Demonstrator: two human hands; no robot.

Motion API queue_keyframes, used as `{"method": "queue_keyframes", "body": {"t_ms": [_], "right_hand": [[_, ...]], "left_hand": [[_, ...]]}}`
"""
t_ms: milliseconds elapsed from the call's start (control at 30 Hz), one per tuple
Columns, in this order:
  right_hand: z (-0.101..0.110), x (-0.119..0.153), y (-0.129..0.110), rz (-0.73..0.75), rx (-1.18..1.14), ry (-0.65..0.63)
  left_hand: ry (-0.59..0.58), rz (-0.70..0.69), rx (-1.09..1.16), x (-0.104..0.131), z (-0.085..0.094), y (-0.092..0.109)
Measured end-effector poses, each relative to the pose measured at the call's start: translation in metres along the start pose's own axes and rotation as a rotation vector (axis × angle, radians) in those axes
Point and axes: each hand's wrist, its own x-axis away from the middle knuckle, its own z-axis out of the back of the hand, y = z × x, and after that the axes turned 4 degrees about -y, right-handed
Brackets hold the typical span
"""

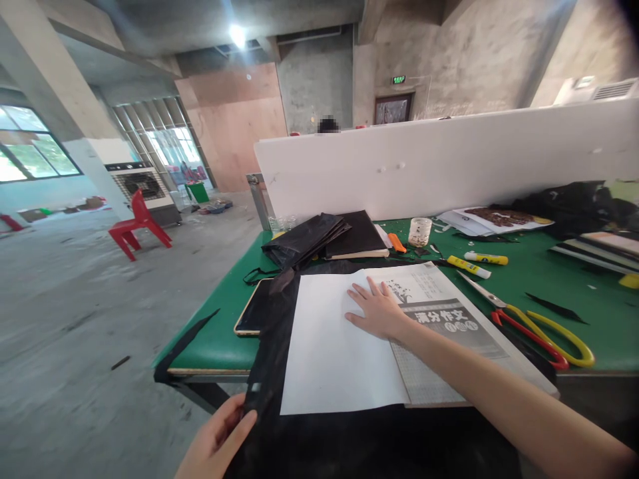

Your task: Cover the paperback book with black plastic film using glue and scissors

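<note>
An open book [344,346] lies on a black sheet [319,439] at the table's front edge, its left side blank white and its right side a printed grey page. My right hand [377,309] rests flat on the book near the fold, fingers spread. At the lower left, my left hand [227,432] pinches the left edge of the black sheet between thumb and fingers. The sheet extends under the book and over the front edge. A phone or tablet [252,313] sits left of the book, partly beneath the sheet.
Large scissors [524,319] and glue sticks [469,266] lie right of the book. Behind it are folded black material [304,239], a dark book [357,233], an orange cutter [397,243] and a jar [420,231]. A white partition [439,159] borders the green table [214,339].
</note>
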Motion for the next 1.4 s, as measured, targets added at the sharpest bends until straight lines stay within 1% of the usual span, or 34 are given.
{"method": "queue_keyframes", "body": {"t_ms": [67,167,233,300,367,433,467,567,667,733,833,900,1000,1067,1133,1200,1267,1333,1400], "right_hand": [[-0.001,0.0,0.0,0.001,-0.004,-0.007],[-0.002,-0.001,0.001,0.0,-0.012,-0.014],[-0.002,-0.001,0.001,-0.005,-0.02,-0.016],[-0.002,-0.002,0.002,-0.01,-0.024,-0.018],[-0.002,-0.002,0.001,-0.013,-0.024,-0.025],[-0.001,-0.002,0.001,-0.013,-0.027,-0.031],[-0.001,-0.001,0.0,-0.014,-0.028,-0.026],[0.0,0.001,-0.002,-0.002,0.0,0.035],[0.0,0.001,-0.004,0.093,0.033,0.088],[0.001,-0.003,-0.006,0.164,-0.011,0.042],[0.006,-0.016,-0.01,0.191,-0.105,-0.041],[0.011,-0.029,-0.014,0.19,-0.128,-0.046],[0.016,-0.048,-0.026,0.208,-0.141,-0.044],[0.014,-0.056,-0.035,0.228,-0.147,-0.044],[0.009,-0.059,-0.044,0.251,-0.149,-0.041],[0.001,-0.058,-0.05,0.275,-0.149,-0.032],[-0.006,-0.055,-0.052,0.295,-0.149,-0.02],[-0.01,-0.053,-0.052,0.307,-0.152,-0.008],[-0.012,-0.053,-0.051,0.316,-0.16,0.007]], "left_hand": [[0.003,-0.081,-0.129,-0.002,-0.002,0.009],[0.103,-0.257,-0.427,-0.002,-0.009,0.021],[0.132,-0.325,-0.644,0.004,-0.019,0.032],[0.106,-0.356,-0.856,0.011,-0.031,0.043],[0.057,-0.383,-1.018,0.017,-0.044,0.052],[0.023,-0.408,-1.096,0.02,-0.052,0.058],[0.019,-0.421,-1.1,0.02,-0.054,0.06],[0.031,-0.435,-0.997,0.015,-0.049,0.063],[0.002,-0.392,-0.769,0.001,-0.034,0.067],[-0.028,-0.374,-0.569,-0.012,-0.023,0.071],[-0.063,-0.372,-0.284,-0.033,-0.011,0.075],[-0.056,-0.354,-0.135,-0.046,-0.008,0.08],[-0.03,-0.305,0.053,-0.06,-0.009,0.09],[-0.056,-0.28,0.169,-0.068,-0.011,0.096],[-0.106,-0.267,0.278,-0.076,-0.012,0.101],[-0.138,-0.261,0.355,-0.084,-0.012,0.104],[-0.147,-0.261,0.377,-0.09,-0.012,0.106],[-0.126,-0.259,0.336,-0.094,-0.013,0.108],[-0.098,-0.266,0.234,-0.097,-0.016,0.111]]}}
